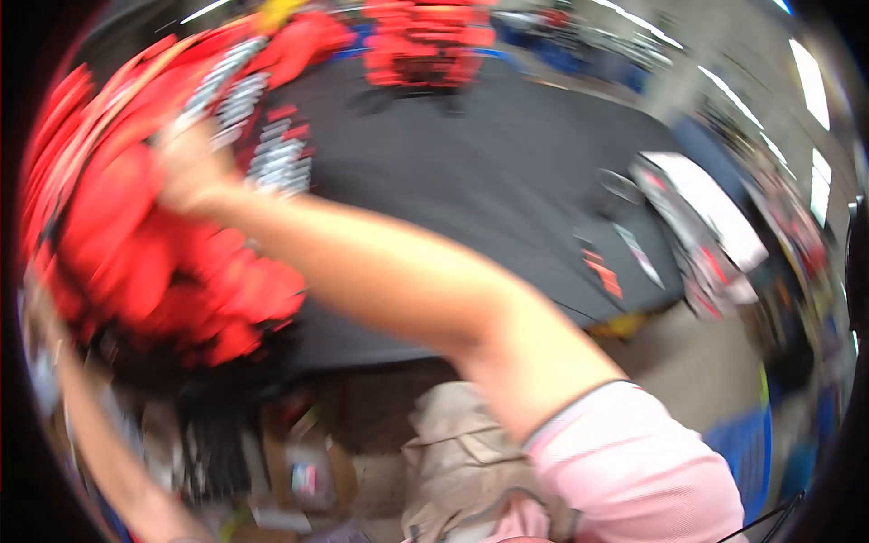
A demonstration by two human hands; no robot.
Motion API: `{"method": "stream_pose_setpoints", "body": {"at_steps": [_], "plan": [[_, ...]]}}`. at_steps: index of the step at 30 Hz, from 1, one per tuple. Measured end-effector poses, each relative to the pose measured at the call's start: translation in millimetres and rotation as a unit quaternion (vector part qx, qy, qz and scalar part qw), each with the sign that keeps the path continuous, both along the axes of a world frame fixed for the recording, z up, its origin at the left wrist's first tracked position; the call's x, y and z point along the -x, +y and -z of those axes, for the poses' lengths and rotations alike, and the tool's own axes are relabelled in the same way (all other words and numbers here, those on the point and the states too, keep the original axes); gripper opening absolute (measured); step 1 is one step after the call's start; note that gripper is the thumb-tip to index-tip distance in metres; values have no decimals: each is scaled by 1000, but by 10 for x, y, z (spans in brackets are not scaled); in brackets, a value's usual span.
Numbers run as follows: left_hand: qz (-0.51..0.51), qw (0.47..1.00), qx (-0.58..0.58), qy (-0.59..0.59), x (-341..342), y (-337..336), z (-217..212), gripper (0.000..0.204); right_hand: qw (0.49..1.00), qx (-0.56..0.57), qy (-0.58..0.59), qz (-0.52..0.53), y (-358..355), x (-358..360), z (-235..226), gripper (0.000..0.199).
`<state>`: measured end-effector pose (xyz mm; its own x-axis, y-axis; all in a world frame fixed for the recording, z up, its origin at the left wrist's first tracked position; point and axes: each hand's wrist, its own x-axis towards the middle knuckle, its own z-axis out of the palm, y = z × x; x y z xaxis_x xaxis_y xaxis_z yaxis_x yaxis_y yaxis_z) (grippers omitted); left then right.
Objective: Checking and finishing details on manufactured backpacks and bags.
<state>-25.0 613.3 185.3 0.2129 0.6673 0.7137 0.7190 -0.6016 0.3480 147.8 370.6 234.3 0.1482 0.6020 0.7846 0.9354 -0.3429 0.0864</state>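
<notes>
- A red garment bundle [154,262] was being lifted at the left; the right hand [186,167] gripped it, fingers closed.
- The left hand [41,308] was under it; its fingers could not be told.
- The next move called for a firm hold above the black table [507,172].

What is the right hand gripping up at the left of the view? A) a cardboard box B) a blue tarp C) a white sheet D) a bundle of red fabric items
D: the right hand is closed on the bundle of red fabric items beside the black-covered table.
</notes>
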Motion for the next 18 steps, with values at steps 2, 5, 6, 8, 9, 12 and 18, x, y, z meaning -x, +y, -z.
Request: {"method": "stream_pose_setpoints", "body": {"at_steps": [2, 5, 6, 8, 9, 12, 18], "plan": [[180, 981, 42, -51, -1357, -1212, 275, 40, 916, -275, 209, -204, -446, -351, 89, 35], [231, 964, 107, -72, -787, -1649, 1013, 42, 838, -134, 451, -274, -1353, 82, 414, 59], [239, 959, 131, -83, -516, -1744, 1254, 43, 855, -75, 440, -262, -1805, 4, 496, 58], [265, 943, 171, -104, -139, -1942, 1643, 44, 897, 36, 413, -156, -2820, -324, 583, 51], [283, 933, 191, -116, -57, -2064, 1816, 45, 906, 53, 412, -79, -3295, -594, 757, 47], [315, 904, 253, -138, 370, -2310, 2370, 47, 909, 57, 385, 147, -4771, -1374, 1094, 35], [322, 854, 374, -162, 1519, -2697, 3220, 51, 757, 30, 62, 650, -7728, -2275, 1102, 30]]}}
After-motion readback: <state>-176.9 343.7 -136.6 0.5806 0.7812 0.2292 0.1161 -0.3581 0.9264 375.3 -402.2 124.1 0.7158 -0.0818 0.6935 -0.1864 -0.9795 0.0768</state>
